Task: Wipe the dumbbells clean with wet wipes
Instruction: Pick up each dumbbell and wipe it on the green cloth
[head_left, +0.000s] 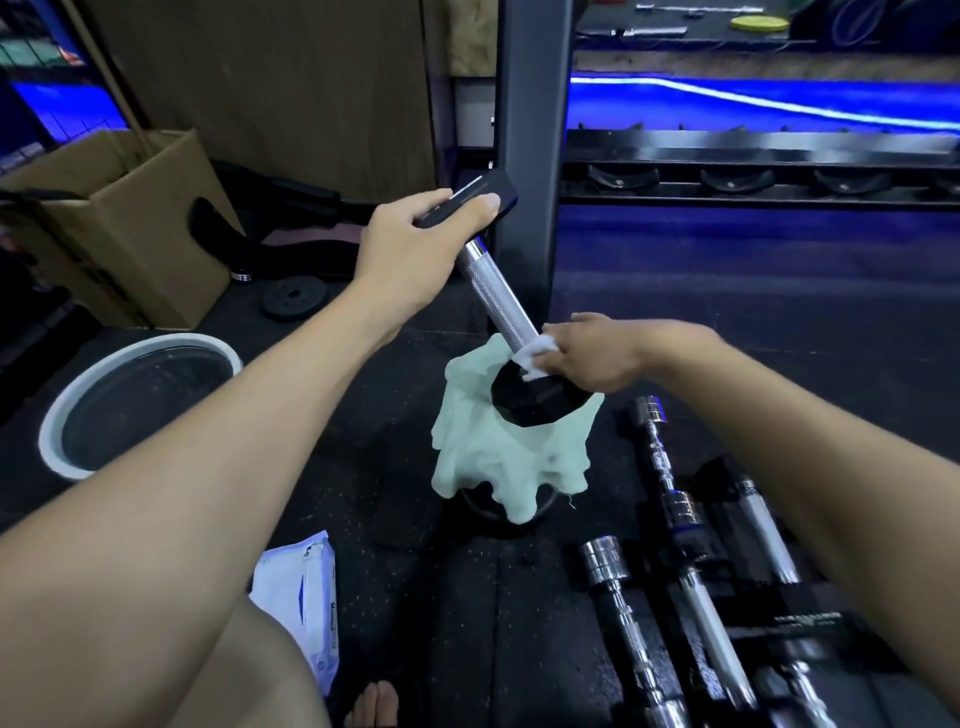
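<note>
A black hex dumbbell with a knurled chrome handle (493, 291) stands tilted, its lower head (530, 402) resting on a pale green cloth (498, 457). My left hand (410, 244) grips the upper head, which leans away to the upper left. My right hand (592, 358) pinches a crumpled white wet wipe (537, 358) against the top of the lower head, right where the handle meets it. A white wet wipe pack (301, 592) lies on the floor by my knee.
Several chrome dumbbells and bars (691, 571) lie on the black floor at the right. A white-rimmed round basin (62, 415) sits at the left, a cardboard box (119, 228) behind it. A rack post (530, 156) rises just behind the dumbbell.
</note>
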